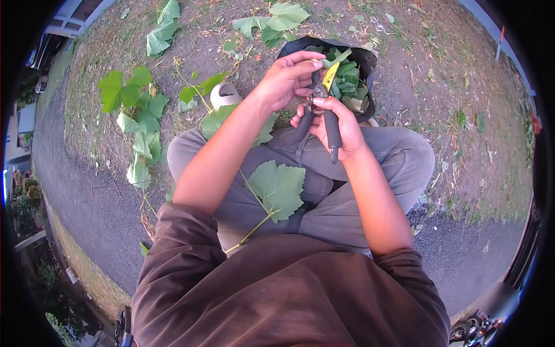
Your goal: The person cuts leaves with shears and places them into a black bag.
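Note:
Pruning shears (331,118) with dark grips and a yellow blade are in my right hand (341,124), with its fingers wrapped around the handles. The blade points up and away from me, over a dark bag (370,59) holding cut green leaves (347,78). Just left of the blade is my left hand (289,78), its thumb and fingers drawn together close to the shears' head. What they pinch is too small to make out. A pale green strip (342,56) shows behind the blade tip. On my lap lies a large vine leaf (277,188) with a long stem.
A leafy vine (144,118) trails over the ground at left, and more loose leaves (283,18) lie farther out. One light clog (224,95) pokes out beside my left forearm. Dirt with dry grass (416,69) is ahead; gravelly asphalt (462,248) is at the sides.

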Motion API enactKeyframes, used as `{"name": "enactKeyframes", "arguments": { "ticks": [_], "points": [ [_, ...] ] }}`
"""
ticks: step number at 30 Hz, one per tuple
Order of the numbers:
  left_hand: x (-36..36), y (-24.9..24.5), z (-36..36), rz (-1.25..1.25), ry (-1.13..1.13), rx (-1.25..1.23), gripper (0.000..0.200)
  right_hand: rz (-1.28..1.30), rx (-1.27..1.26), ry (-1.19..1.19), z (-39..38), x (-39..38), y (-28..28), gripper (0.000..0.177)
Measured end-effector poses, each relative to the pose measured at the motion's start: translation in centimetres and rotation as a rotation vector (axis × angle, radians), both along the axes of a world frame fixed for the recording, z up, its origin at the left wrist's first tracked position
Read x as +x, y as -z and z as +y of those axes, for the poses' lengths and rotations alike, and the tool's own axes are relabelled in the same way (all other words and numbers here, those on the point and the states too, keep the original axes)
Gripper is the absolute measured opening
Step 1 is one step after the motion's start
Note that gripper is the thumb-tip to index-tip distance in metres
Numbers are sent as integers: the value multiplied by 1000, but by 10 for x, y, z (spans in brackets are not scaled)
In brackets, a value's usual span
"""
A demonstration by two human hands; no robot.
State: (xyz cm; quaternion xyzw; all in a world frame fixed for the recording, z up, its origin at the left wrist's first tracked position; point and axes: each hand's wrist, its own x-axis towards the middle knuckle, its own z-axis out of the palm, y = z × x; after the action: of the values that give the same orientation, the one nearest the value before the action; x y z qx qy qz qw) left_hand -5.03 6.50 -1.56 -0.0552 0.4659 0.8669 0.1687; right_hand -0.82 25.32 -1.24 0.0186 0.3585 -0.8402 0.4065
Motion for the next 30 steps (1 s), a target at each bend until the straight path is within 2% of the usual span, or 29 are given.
{"name": "enactKeyframes", "arguments": {
  "ticks": [5, 7, 11, 17, 19, 23, 25, 27, 29, 30],
  "points": [
    [-2, 2, 2, 10, -35, -10, 33, 4, 22, -11, -1, 0, 2, 45],
    [-5, 4, 7, 60, -143, -23, 34, 2, 27, -13, -2, 1, 1, 45],
    [-12, 9, 3, 182, -168, -58, 34, -39, 62, -29, -4, 1, 0, 45],
    [-12, 10, 4, 347, -189, -309, 29, -86, 76, 43, -3, -1, 4, 47],
    [-12, 13, 5, 444, -241, -486, 28, -107, 100, 91, -1, -2, 2, 48],
    [-10, 14, 8, 472, -232, -620, 28, -166, 19, 178, 3, -2, -1, 48],
    [-3, 8, 14, 450, -197, -669, 29, 33, 58, 277, -3, 1, 0, 48],
    [6, -10, 19, 395, -149, -636, 29, -21, 29, 247, 0, -1, 1, 47],
    [9, -24, 20, 321, -22, -770, 30, -155, -20, 96, 3, -3, 0, 46],
    [-2, -4, 14, 778, -129, -1022, 32, -66, 45, 130, 1, 1, 3, 42]
  ]
}}
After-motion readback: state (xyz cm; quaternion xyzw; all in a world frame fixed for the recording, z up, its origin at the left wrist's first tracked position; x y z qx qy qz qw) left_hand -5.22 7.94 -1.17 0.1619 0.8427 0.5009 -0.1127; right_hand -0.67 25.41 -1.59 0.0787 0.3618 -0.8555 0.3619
